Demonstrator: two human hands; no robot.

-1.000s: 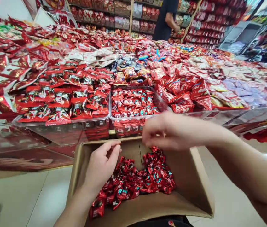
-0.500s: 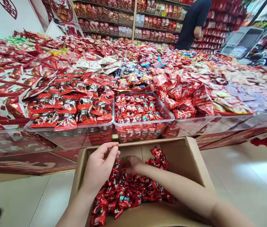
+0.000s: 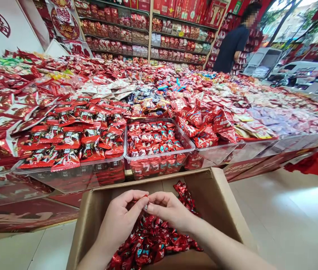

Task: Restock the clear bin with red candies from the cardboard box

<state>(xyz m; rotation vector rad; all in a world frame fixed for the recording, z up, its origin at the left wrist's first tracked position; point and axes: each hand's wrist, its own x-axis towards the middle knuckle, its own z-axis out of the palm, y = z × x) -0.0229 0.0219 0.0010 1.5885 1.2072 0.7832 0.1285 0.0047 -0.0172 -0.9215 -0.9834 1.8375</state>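
Observation:
An open cardboard box (image 3: 217, 202) sits low in front of me, holding a heap of small red wrapped candies (image 3: 159, 240). My left hand (image 3: 121, 217) and my right hand (image 3: 170, 210) meet above the heap, fingertips pinched together on one small red candy (image 3: 145, 202) between them. Just beyond the box stands a clear plastic bin (image 3: 159, 165) filled with the same red candies.
A wide display table (image 3: 260, 112) is covered with red snack packets in clear bins. Shelves (image 3: 147, 33) of red goods line the back wall. A person in a dark shirt (image 3: 230, 47) stands at the far right. Pale floor tiles (image 3: 288, 217) lie to the right of the box.
My right hand came back from the clear bin down into the box, then rose to meet my left hand. Both now pinch one candy. The view tilted up.

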